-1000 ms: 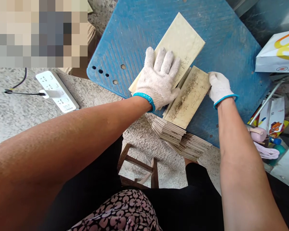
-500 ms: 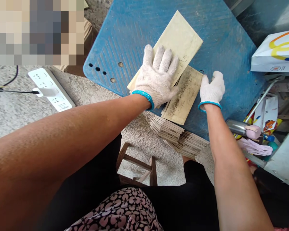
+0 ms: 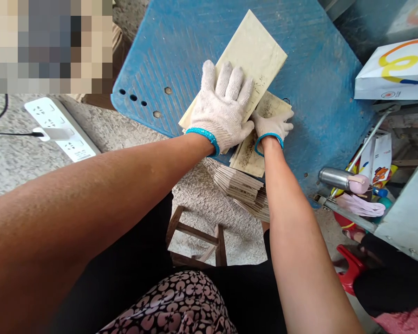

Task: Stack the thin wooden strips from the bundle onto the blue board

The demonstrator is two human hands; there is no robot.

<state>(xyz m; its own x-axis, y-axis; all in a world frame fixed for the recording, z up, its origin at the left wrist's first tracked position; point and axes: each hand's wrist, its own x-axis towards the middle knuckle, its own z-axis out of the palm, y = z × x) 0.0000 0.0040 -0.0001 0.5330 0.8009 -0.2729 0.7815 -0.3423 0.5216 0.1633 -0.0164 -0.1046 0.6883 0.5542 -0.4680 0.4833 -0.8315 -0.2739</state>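
Note:
Both hands wear white knit gloves with blue cuffs. My left hand [image 3: 223, 109] lies flat, fingers spread, pressing on a long cream tile [image 3: 254, 51] that rests slantwise on a blue board [image 3: 313, 69]. My right hand [image 3: 272, 124] lies flat with fingers stretched out on a smaller dirty tile [image 3: 247, 155] right beside the cream one. Thumb and left palm touch between the two tiles. Below the board's near edge sits a stack of thin tile pieces [image 3: 238, 183], partly hidden by my right forearm.
A white power strip [image 3: 61, 134] with a plug lies on the concrete floor at left. A small wooden stool [image 3: 195, 241] stands below. At right are a white bag [image 3: 393, 69], a steel flask [image 3: 337, 178], a pink cloth and a red object [image 3: 348, 269].
My right hand moved left from the dirty tile's right edge onto its top, close beside my left hand. The left hand stayed pressed on the cream tile.

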